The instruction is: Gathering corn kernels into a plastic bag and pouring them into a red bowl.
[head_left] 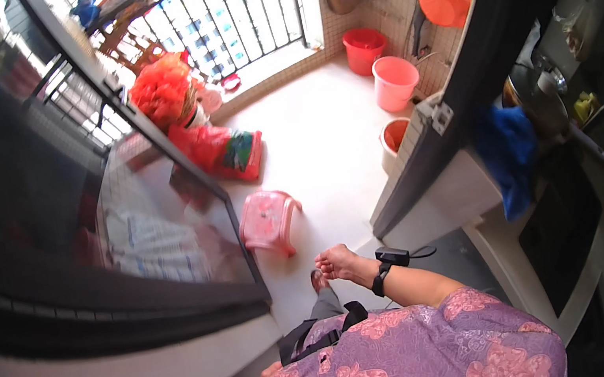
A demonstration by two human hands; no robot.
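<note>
Left hand (271,372) is mostly hidden by the floral shirt (424,348), so can't tell if it's gripping anything. Right hand (337,262) hangs loose, fingers half-curled, looks free. Pink stool (267,217) sits just past it, beside the glass door's frame (246,254).

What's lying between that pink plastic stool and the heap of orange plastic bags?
In the head view, red plastic packaging with a green patch lies between the stool and the heap, on the pale floor.
</note>
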